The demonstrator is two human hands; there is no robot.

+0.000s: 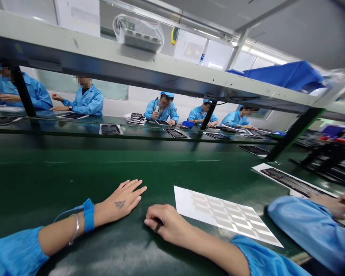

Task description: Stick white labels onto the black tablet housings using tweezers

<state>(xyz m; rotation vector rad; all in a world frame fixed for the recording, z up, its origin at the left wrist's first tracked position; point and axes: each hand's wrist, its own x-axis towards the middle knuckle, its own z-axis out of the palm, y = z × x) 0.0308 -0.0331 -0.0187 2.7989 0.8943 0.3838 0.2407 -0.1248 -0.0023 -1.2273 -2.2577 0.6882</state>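
My left hand [125, 201] lies with its fingers stretched out over the green work surface [83, 168], holding nothing. A blue wrist strap [88, 215] with a thin cord and a silver bangle [74, 229] are on that wrist. My right hand [169, 224] is closed, fingers curled round a slim black object [158, 225]; most of it is hidden, so its kind is unclear. Just right of that hand a white sheet [186, 201] carries rows of grey rectangular stickers. The right forearm crosses in front of the sheet's lower edge.
At the right, a co-worker's blue sleeve [310, 226] reaches close to the sheet, near a dark device panel [293, 180] on white paper. A shelf [161, 69] spans overhead, carrying blue bins [287, 76]. Beyond, several people in blue sit along a line of panels [110, 129].
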